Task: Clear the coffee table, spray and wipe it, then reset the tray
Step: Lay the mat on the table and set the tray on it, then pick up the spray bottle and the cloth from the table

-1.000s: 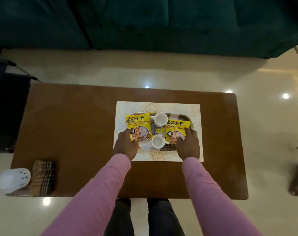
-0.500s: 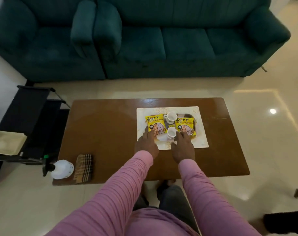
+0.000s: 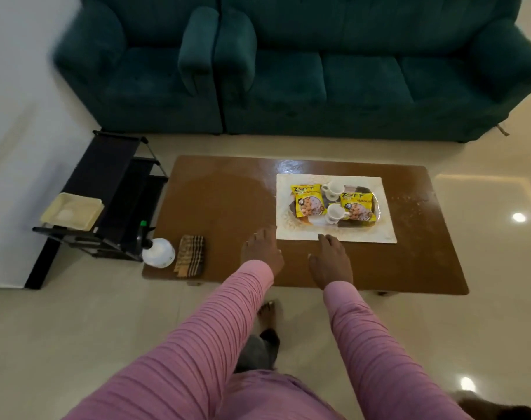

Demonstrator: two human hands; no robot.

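Note:
A brown coffee table (image 3: 221, 201) carries a cream placemat (image 3: 385, 231) with a tray (image 3: 378, 207) on it. The tray holds two yellow snack packets (image 3: 308, 201) (image 3: 358, 206) and two white cups (image 3: 334, 189) (image 3: 334, 213). My left hand (image 3: 262, 250) hovers over the table just left of the mat's near corner, fingers spread, holding nothing. My right hand (image 3: 331, 260) is at the mat's near edge, fingers apart and empty. A white spray bottle (image 3: 158, 253) and a folded checked cloth (image 3: 191, 259) lie at the table's near left corner.
A dark green sofa (image 3: 318, 71) stands beyond the table. A black rack (image 3: 118, 183) with a cream tray (image 3: 71, 211) on it stands left of the table, by the white wall. My foot (image 3: 267, 313) is on the tiled floor in front of the table.
Both hands have let go of the tray and drawn back toward me, off the mat. The view has pulled back and up, showing more of the sofa and floor.

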